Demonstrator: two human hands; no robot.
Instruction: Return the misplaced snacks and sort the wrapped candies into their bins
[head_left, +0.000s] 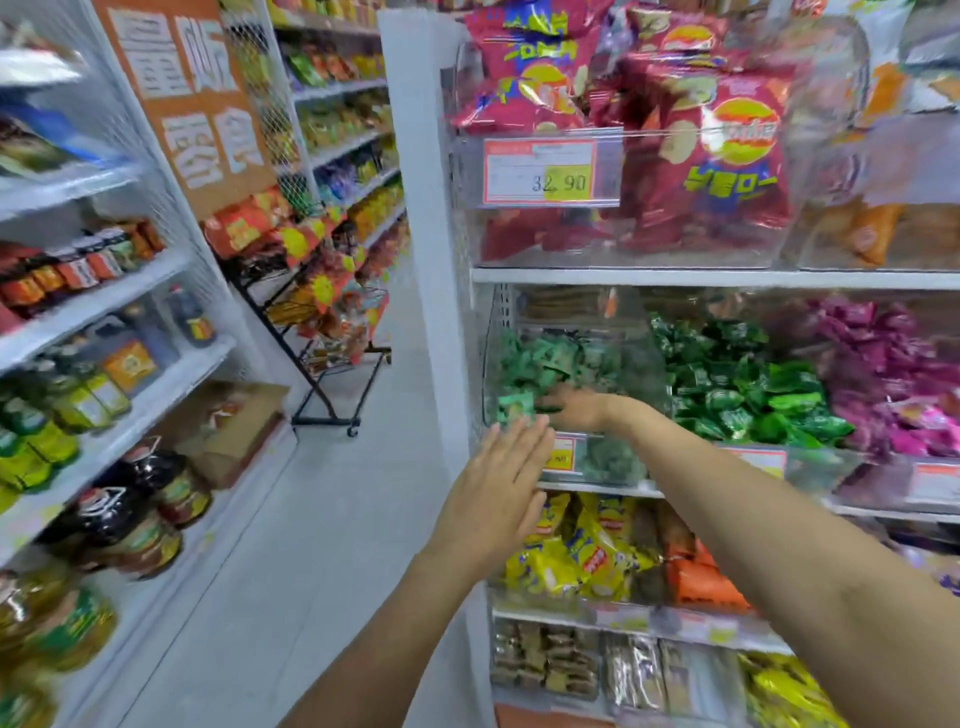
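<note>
Currently, candy sorting is judged to be in hand. The right hand (574, 409) is extended into the left bin (631, 322), among the teal candies (540, 358); it is blurred, so a grasp cannot be told. The left hand (498, 488) is released, fingers straight, just before the bin front. Next, a clean withdrawal over the bin lip and price tag (561, 457) is called for. Green candies (753, 395) and purple candies (883, 364) are kept in adjacent bins.

An orange sign (192, 98) hangs at 11 o'clock. White shelving (104, 306) at 9 o'clock carries jars (98, 260) and dark bottles (130, 509). A cardboard box (234, 431) sits low beside it. A black wheeled rack (332, 374) stands on the grey floor (332, 519).
</note>
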